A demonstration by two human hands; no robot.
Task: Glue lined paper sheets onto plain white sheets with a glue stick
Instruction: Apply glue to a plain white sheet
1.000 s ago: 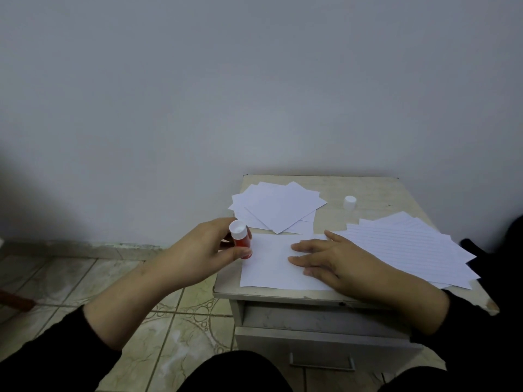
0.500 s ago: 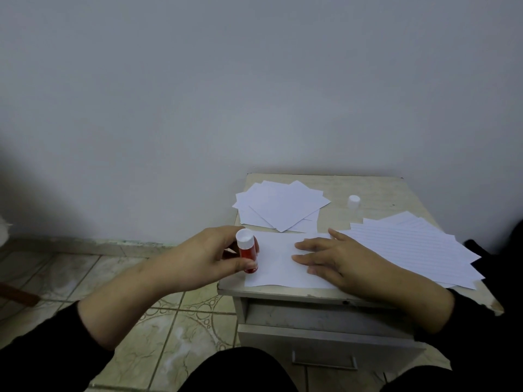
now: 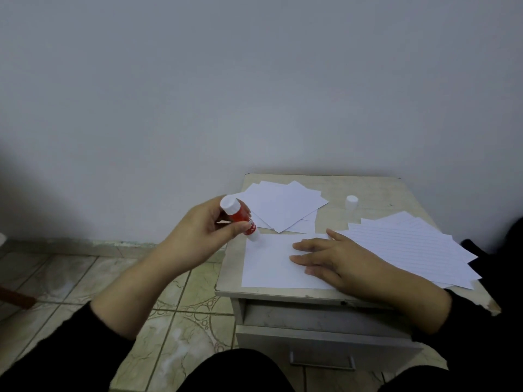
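On the near left part of the worktop [image 3: 376, 190], a plain white sheet [image 3: 268, 264] is lying flat, and the right hand [image 3: 334, 258] is pressing on it with straight fingers. The left hand [image 3: 198, 233] is gripping the glue stick [image 3: 239, 217], tilting its uncapped tip to the sheet's far left corner. Its cap [image 3: 351, 202] is standing farther back. Lined sheets [image 3: 410, 244] are waiting at the right and more white sheets [image 3: 283, 206] at the far left. Gluing appears to be only starting; no lined sheet looks attached yet.
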